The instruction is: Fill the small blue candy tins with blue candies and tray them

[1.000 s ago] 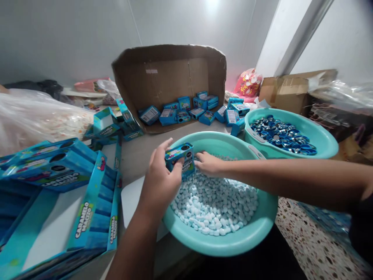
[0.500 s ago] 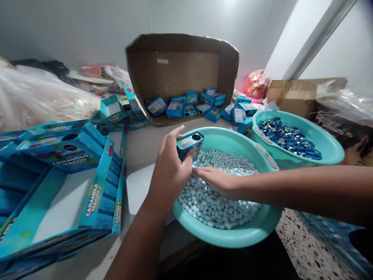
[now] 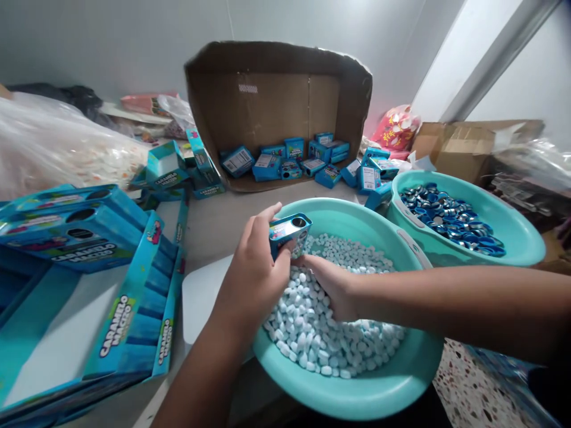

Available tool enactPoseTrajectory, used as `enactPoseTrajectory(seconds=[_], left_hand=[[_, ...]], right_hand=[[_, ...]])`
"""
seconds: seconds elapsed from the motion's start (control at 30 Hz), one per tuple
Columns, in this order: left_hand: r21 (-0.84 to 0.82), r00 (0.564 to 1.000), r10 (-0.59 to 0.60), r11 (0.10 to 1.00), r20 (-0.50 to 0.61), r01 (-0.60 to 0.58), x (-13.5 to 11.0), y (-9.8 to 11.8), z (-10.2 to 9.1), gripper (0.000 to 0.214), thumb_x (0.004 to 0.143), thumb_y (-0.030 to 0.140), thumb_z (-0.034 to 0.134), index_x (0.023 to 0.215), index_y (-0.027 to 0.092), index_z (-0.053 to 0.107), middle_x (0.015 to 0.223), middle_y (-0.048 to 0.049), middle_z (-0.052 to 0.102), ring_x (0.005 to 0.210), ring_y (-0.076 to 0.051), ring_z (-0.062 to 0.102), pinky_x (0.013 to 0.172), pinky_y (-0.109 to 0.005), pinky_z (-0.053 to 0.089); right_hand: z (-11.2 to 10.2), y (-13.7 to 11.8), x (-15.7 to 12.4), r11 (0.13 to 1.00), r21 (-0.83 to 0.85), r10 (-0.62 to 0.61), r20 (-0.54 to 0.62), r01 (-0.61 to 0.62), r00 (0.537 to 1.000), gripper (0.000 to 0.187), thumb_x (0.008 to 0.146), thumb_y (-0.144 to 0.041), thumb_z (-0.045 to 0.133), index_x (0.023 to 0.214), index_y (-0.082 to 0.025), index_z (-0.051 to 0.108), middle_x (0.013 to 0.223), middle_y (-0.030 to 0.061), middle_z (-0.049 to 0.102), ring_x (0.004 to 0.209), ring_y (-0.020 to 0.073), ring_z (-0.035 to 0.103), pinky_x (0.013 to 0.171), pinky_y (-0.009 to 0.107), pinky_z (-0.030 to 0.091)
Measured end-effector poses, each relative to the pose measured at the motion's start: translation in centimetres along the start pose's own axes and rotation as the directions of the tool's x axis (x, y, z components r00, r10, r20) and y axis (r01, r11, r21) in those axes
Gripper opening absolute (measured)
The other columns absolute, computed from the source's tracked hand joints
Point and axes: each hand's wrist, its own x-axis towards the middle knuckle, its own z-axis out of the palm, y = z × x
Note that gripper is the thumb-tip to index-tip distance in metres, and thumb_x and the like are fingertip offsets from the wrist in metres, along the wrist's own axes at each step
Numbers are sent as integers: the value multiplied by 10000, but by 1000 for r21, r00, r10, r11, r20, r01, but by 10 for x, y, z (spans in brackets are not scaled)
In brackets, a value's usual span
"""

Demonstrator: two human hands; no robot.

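Note:
My left hand (image 3: 256, 270) is wrapped round a small blue candy box (image 3: 289, 230), tilted, with a dark round spot on its upper face. It is held over the left side of a turquoise tub (image 3: 352, 215). Small pale, rounded candies (image 3: 312, 333) fill the bottom of the tub. My right hand (image 3: 332, 288) reaches in from the right, low among the candies, up to the underside of the box. Its fingers are hidden behind the box and my left thumb, so their grip does not show.
At left stand blue display cartons (image 3: 120, 321) marked CARAMELO MACIZO. Behind the tub, a cardboard box (image 3: 276, 95) on its side holds several blue candy boxes (image 3: 267, 167). A second turquoise tub (image 3: 517, 229) with shiny blue-and-silver pieces (image 3: 446, 214) stands right. Plastic bags (image 3: 57, 142) lie far left.
My right hand has sunk lower and is more steeply bent among the candies, its fingers now out of sight. The candy box stays in my left hand. The view has come slightly closer.

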Motion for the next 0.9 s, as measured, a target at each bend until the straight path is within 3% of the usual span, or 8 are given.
enactPoseTrajectory(seconds=[0.07,0.23,0.43,0.6,0.67,0.8,0.9], left_hand=[[0,998,-51,999,-23,51,0,1,-1,551,921,231,611,1443,257,436,1326,-103,590,1206,-258,613,1030,-412,534],[-7,988,-145,989,-61,145,1,1,-1,562,908,287,636,1435,282,442,1311,-104,608,1177,-287,629,1001,-463,552],[29,999,-47,998,2,47,-1,1,-1,594,883,213,632,1445,262,445,1340,-93,596,1193,-276,616,1025,-429,539],[9,998,11,1000,62,-12,-2,3,-3,541,890,197,609,1412,265,484,1355,-80,585,1113,-244,642,920,-357,580],[-16,992,46,999,116,-45,-2,4,-4,510,894,195,597,1391,265,505,1319,-76,605,1089,-240,652,912,-360,581],[-85,961,165,985,223,-150,0,4,-4,434,876,194,583,1302,273,580,1233,-66,650,1100,-258,652,917,-391,577],[-138,951,217,972,219,-190,0,3,-4,391,852,201,602,1229,302,630,1190,-48,663,1089,-258,659,934,-396,570]], right_hand=[[1,-9,-6,994,80,-78,41,74,996,399,884,-532,493,953,-184,676,808,68,742,774,221,716,813,389,573],[-3,-31,-21,923,252,-295,-24,291,955,218,900,-337,465,883,-172,607,686,49,672,600,171,645,610,298,562],[-24,-46,-28,793,423,-467,-38,438,883,163,909,-313,484,865,-177,562,731,46,651,621,140,642,608,253,575],[-23,-54,-38,717,435,-549,-128,544,826,150,867,-320,517,829,-181,559,697,28,634,620,131,627,568,220,558],[-23,-58,-40,668,394,-623,-168,631,764,149,854,-327,525,804,-187,545,701,20,623,637,123,623,563,205,543],[-24,-61,-39,534,200,-794,-214,822,568,168,841,-374,534,798,-212,527,755,10,606,734,128,644,680,240,564],[-23,-58,-35,491,90,-842,-208,867,498,183,832,-403,507,798,-223,515,771,12,594,782,144,655,733,274,564]])
